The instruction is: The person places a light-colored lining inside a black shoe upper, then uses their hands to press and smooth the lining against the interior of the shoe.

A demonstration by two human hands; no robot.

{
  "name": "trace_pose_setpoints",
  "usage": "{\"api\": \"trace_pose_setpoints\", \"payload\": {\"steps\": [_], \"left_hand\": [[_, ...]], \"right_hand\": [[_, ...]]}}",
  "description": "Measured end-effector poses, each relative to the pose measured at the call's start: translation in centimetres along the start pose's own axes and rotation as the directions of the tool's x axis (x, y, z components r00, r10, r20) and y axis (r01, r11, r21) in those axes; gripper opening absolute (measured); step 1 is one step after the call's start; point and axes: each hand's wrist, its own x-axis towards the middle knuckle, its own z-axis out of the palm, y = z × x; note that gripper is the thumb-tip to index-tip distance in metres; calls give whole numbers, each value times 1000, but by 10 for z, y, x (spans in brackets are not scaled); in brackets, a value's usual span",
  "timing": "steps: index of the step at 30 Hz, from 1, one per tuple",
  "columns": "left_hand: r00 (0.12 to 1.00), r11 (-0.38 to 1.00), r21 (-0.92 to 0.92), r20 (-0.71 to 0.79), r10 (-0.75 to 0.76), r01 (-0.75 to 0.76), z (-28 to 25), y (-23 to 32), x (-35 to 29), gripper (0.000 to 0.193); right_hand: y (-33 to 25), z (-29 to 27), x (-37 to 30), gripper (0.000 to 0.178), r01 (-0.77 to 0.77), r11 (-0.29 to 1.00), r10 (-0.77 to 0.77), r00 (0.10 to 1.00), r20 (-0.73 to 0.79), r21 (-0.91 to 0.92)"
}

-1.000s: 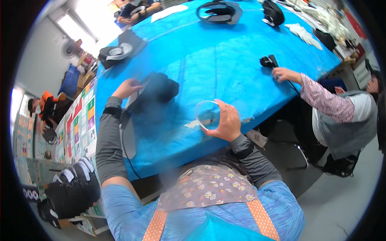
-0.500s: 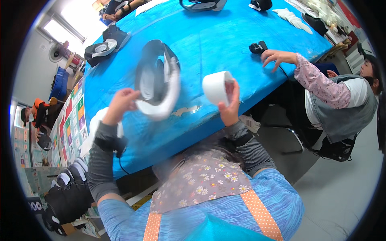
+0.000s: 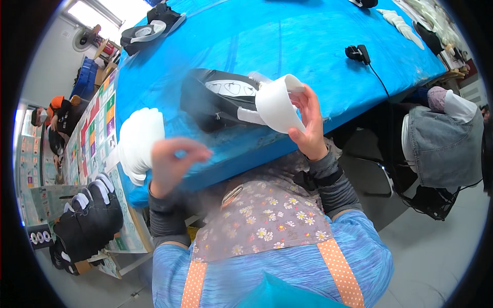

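Note:
My right hand (image 3: 310, 123) grips a white curved brim insert (image 3: 277, 105) by its right edge, thumb below and fingers behind. The insert overlaps the right end of a black cap (image 3: 197, 100), which lies on the blue-covered table (image 3: 246, 46); its pale lining patch faces up. Whether insert and cap touch I cannot tell. My left hand (image 3: 177, 161) is blurred by motion at the table's near edge. A gap shows between its thumb and fingers, with nothing seen in it. Just beyond it on the left lies a stack of white curved inserts (image 3: 141, 141).
Black caps (image 3: 149, 33) lie at the far left, and a black clip-like device with a cable (image 3: 358, 53) at the right. A seated co-worker in a denim vest (image 3: 444, 146) is close on the right. Stacked black caps (image 3: 90, 220) stand at the lower left.
The black cap has come down onto the table, and my left hand has let it go and moved toward me. My right hand has brought the insert to the cap. The co-worker's hand has withdrawn.

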Motion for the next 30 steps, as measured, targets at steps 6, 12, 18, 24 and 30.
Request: {"api": "trace_pose_setpoints", "payload": {"steps": [6,12,18,24,30], "left_hand": [[784,967,198,-621,-5,163,-34,-120,61,50],[874,925,-50,-311,-373,377,-7,-136,102,76],[922,993,-109,-376,-89,51,5,-88,33,72],[914,993,113,-399,76,-34,23,-72,-7,89],[926,997,46,-371,73,-60,27,-62,-29,98]], "right_hand": [[6,20,-1,105,-190,980,187,981,44,53],[-5,31,-21,107,-200,978,207,954,217,-51],[-23,31,-25,108,-116,948,169,973,158,-296],[-38,55,-5,102,-60,964,144,937,318,-260],[-21,94,10,91,70,977,15,919,394,-200]]}}
